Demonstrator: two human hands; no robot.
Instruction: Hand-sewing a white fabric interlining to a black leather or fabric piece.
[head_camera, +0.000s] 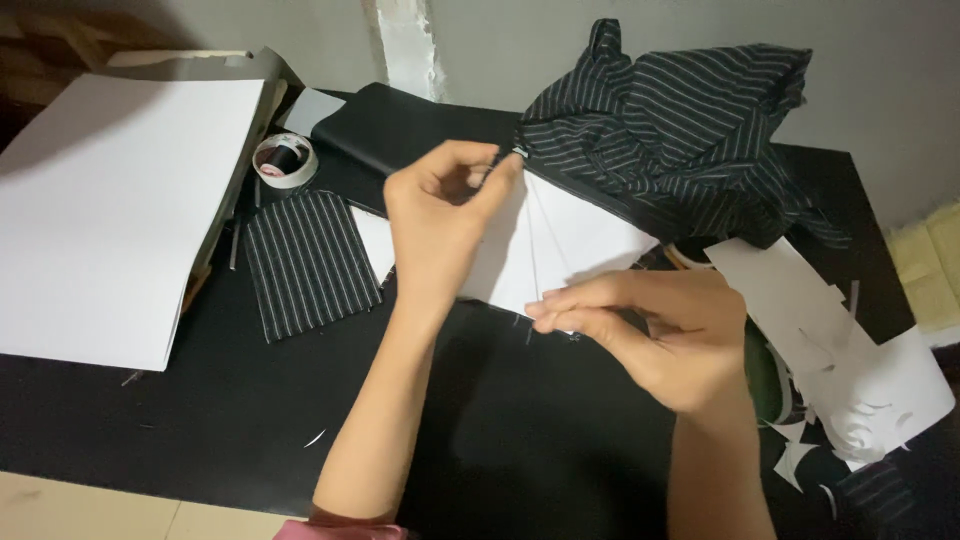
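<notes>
The folded white paper (560, 245), fanned in several pleats, lies mid-table on the black table (200, 420), held at both ends. Nearest, the right hand (660, 335) presses its fingers together on the paper's lower edge. Beyond it, the left hand (440, 215) pinches the paper's top corner between thumb and fingertips. Left of that hand lies a striped fabric piece (310, 262), with a tape roll (285, 160) and a large white sheet (110, 210) further left. White paper scraps (850, 370) sit at the right. Farthest back, a crumpled striped black cloth (680, 130) lies heaped against the wall.
</notes>
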